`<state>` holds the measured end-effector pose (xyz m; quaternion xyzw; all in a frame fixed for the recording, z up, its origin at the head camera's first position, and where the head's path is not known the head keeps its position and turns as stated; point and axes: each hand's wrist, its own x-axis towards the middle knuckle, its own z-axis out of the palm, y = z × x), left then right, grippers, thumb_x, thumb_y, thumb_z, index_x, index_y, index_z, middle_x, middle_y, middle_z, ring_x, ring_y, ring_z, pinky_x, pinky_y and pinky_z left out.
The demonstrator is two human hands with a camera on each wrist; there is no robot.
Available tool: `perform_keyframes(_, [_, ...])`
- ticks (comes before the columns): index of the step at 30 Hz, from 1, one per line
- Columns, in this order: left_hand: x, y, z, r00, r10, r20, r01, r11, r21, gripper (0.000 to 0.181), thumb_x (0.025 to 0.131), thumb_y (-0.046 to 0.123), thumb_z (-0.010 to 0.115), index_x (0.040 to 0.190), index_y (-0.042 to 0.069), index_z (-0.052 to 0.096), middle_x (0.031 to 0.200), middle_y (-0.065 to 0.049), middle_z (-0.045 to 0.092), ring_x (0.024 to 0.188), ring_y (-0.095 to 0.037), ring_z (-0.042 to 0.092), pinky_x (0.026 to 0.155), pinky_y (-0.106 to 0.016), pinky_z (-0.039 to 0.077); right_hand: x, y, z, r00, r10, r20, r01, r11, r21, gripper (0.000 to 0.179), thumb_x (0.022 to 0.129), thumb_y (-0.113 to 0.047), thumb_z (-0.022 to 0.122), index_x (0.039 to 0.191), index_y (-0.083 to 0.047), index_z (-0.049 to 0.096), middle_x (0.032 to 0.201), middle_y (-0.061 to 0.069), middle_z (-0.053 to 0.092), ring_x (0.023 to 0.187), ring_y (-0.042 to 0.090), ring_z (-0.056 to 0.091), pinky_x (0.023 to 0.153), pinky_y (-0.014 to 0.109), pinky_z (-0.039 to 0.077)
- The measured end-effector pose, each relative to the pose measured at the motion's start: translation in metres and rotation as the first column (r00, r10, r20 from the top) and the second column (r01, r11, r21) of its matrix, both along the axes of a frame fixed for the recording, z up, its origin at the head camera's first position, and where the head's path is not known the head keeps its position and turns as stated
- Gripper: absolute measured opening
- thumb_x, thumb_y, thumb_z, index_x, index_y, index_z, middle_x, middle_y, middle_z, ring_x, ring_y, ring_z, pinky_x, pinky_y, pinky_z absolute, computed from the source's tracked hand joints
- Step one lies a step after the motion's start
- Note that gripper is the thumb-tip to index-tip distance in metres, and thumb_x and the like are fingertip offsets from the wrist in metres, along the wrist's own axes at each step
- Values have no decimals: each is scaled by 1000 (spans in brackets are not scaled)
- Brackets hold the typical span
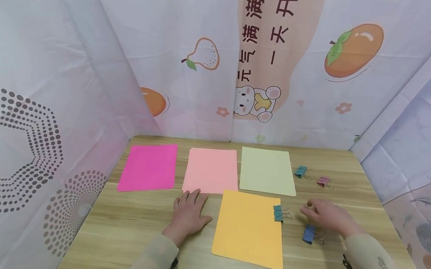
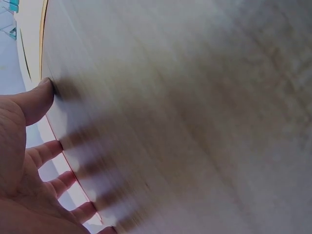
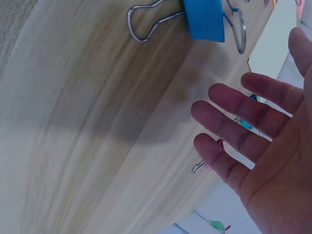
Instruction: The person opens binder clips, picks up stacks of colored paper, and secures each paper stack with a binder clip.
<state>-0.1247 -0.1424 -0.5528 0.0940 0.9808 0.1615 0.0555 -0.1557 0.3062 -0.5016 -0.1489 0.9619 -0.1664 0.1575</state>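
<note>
A stack of orange paper (image 1: 247, 234) lies in front, a teal binder clip (image 1: 278, 213) gripping its right edge near the top corner. My left hand (image 1: 188, 217) rests on the table with fingers spread, left of the orange stack and just below the salmon pink paper (image 1: 212, 170). In the left wrist view its fingertips (image 2: 58, 146) meet the wood. My right hand (image 1: 328, 216) hovers right of the clipped edge, holding nothing, its fingers (image 3: 219, 122) loosely extended. Just below it sits a blue binder clip (image 1: 308, 234), which shows large in the right wrist view.
Along the back lie magenta paper (image 1: 148, 167) at the left and pale green paper (image 1: 267, 171) right of the salmon stack. Another teal clip (image 1: 301, 171) and a pink clip (image 1: 324, 181) sit at the back right. Printed curtains (image 1: 202, 108) enclose the wooden table (image 1: 124, 228).
</note>
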Motion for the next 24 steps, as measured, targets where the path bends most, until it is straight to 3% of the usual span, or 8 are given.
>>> perform_keyframes(9, [-1,0,1,1000,6,9,-6,1000,-22,70,89,49,73,149,19,51,158,-13,38,145,-47,29,112,-70,24,3,6,-3,999,-16,47,16,1000,-3,46,101,-50,59,110,-5,66,105,13,72,92,32,69,81,56,56])
perform_keyframes(18, [-1,0,1,1000,0,6,1,1000,-30,71,89,51,73,149,21,51,159,-12,38,145,-47,29,112,-70,24,7,11,-2,997,-17,82,15,1000,26,42,101,-50,58,102,-9,67,90,-1,70,78,18,62,74,46,54])
perform_keyframes(24, [-2,-1,-1,1000,-3,-8,3,999,-43,71,89,52,73,149,21,51,158,-12,38,145,-46,30,111,-70,24,12,13,-1,993,-35,116,35,999,4,42,100,-51,60,98,-9,66,87,-2,67,75,14,57,68,40,51])
